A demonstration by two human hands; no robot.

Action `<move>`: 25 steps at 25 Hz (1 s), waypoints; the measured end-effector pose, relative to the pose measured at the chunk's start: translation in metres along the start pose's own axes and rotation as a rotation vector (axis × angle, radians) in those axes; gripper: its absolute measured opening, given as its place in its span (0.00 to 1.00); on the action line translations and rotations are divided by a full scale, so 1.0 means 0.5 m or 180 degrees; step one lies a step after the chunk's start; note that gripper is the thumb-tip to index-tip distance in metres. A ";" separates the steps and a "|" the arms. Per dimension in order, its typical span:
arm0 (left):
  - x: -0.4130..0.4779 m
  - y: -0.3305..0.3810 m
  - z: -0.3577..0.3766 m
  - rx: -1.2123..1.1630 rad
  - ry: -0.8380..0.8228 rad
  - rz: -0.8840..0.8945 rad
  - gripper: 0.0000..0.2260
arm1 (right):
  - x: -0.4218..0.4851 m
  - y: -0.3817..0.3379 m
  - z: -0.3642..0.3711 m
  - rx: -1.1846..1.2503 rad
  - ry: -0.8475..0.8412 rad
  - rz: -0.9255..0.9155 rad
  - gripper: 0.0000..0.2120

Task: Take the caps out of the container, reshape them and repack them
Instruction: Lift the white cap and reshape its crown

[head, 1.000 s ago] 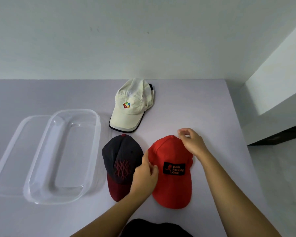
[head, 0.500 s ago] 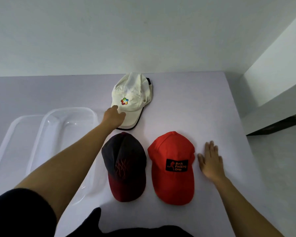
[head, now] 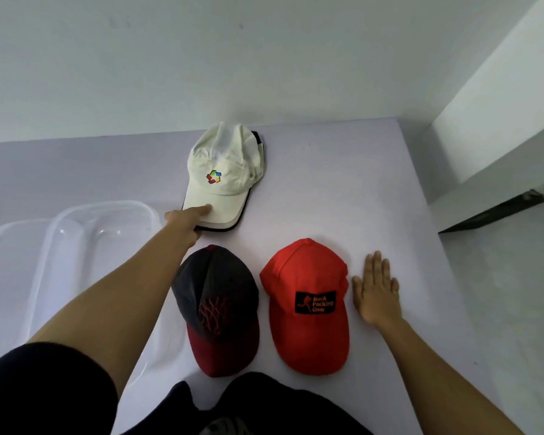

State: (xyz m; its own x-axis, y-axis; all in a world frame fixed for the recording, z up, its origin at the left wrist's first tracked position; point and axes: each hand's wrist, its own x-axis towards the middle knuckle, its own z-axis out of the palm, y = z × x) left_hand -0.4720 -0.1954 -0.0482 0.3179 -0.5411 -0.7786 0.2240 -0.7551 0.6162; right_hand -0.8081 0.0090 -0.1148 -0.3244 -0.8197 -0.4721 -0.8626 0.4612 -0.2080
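Observation:
Three caps lie on the table. A white cap (head: 225, 175) with a coloured logo sits at the back. My left hand (head: 186, 222) pinches the left edge of its brim, thumb on top. A dark grey cap (head: 215, 304) with a maroon brim lies in front, beside a red cap (head: 307, 304) with a black patch. To the right of the red cap my right hand (head: 376, 293) rests flat on the table, fingers straight. A clear plastic container (head: 104, 215) stands at the left with nothing in it, partly hidden by my left arm.
A clear lid (head: 4, 246) lies to the left of the container. The pale table (head: 343, 183) ends at its right edge, with grey floor beyond. A white wall stands behind the table and a white ledge at the far right.
My left hand has closed on the white cap's brim, with the thumb now on top. The right hand stays flat beside the red cap. The view has moved a little closer.

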 end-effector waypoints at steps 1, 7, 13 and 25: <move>-0.007 0.003 -0.005 -0.0385 -0.0157 -0.0042 0.22 | 0.004 0.003 -0.002 -0.0005 -0.0055 -0.0031 0.29; -0.127 0.025 -0.013 -0.1750 -0.1208 0.0017 0.06 | -0.004 -0.031 -0.075 0.1843 0.0796 0.0207 0.24; -0.314 0.019 0.007 -0.1691 -0.1920 0.0395 0.09 | -0.077 -0.270 -0.234 0.1738 0.1574 -0.1550 0.38; -0.428 -0.033 -0.138 0.2056 -0.1485 0.3712 0.39 | -0.207 -0.347 -0.291 0.1222 0.1808 -0.2616 0.43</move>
State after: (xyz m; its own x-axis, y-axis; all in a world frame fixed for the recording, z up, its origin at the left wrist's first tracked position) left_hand -0.4802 -0.0415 0.1166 -0.3333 -0.9388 0.0874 -0.4481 0.2393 0.8614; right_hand -0.6815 -0.0358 0.0948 0.0819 -0.9202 0.3829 -0.7511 -0.3095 -0.5832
